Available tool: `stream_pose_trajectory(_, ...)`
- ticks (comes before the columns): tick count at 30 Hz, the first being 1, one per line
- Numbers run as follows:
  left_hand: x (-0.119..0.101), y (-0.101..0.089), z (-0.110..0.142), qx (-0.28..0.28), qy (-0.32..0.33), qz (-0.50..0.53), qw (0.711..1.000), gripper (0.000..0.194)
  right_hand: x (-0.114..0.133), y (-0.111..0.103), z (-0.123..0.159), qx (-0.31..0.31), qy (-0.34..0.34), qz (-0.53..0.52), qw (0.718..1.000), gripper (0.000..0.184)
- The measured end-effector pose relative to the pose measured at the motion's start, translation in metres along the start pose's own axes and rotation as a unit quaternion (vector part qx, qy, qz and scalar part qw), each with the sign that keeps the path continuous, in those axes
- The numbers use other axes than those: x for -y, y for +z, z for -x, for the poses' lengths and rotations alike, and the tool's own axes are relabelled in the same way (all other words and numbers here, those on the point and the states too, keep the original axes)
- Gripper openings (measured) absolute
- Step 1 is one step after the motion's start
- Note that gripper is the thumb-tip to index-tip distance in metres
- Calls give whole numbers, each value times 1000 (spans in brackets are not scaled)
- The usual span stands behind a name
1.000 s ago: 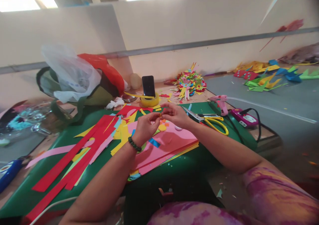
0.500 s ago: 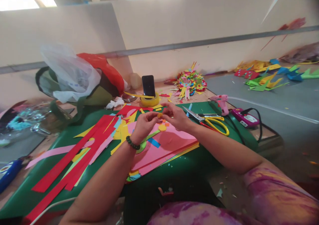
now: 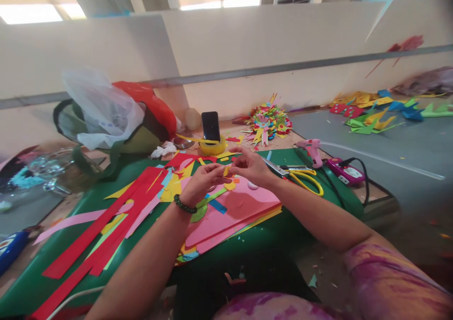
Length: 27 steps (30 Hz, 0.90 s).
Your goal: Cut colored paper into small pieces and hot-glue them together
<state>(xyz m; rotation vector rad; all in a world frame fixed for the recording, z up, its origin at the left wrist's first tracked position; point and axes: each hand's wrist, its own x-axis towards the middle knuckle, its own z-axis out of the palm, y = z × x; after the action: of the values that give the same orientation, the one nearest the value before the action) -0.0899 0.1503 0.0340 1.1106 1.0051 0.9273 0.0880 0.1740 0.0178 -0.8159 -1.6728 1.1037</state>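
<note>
My left hand (image 3: 205, 181), with a dark beaded bracelet at the wrist, pinches a small yellow-orange paper piece (image 3: 225, 171). My right hand (image 3: 250, 166) meets it from the other side, thumb and forefinger closed at the same piece. Both hands are just above a stack of pink sheets (image 3: 244, 206), with yellow and blue sheets under it. On the stack lie a yellow scalloped paper cutout (image 3: 230, 186), a green paper shape (image 3: 200, 212) with a strip, and a blue paper strip (image 3: 216, 204). Fingers partly hide the held piece.
Yellow-handled scissors (image 3: 306, 181), a pink glue gun (image 3: 311, 151) and a purple power box (image 3: 345, 171) lie right. Red strips (image 3: 130, 221) spread left. Behind stand a phone (image 3: 211, 127) by a tape roll (image 3: 212, 146), a paper-flower pile (image 3: 271, 122) and a bag (image 3: 141, 131).
The held paper piece has turned between my fingers, and my left fingers have straightened somewhat. The camera view has tilted slightly, so the scene sits a little lower.
</note>
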Motion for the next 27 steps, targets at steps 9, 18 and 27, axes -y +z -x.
stream_pose_trajectory(9,0,0,0,-18,-29,11,999,41,-3,1,-1,12,-30,26,999,46)
stream_pose_trajectory(18,1,-4,-1,8,-1,23,1000,36,-6,1,-4,16,-20,-7,1000,49)
stream_pose_trajectory(27,1,0,0,-41,109,-32,993,38,-2,0,-6,-50,15,-54,997,45)
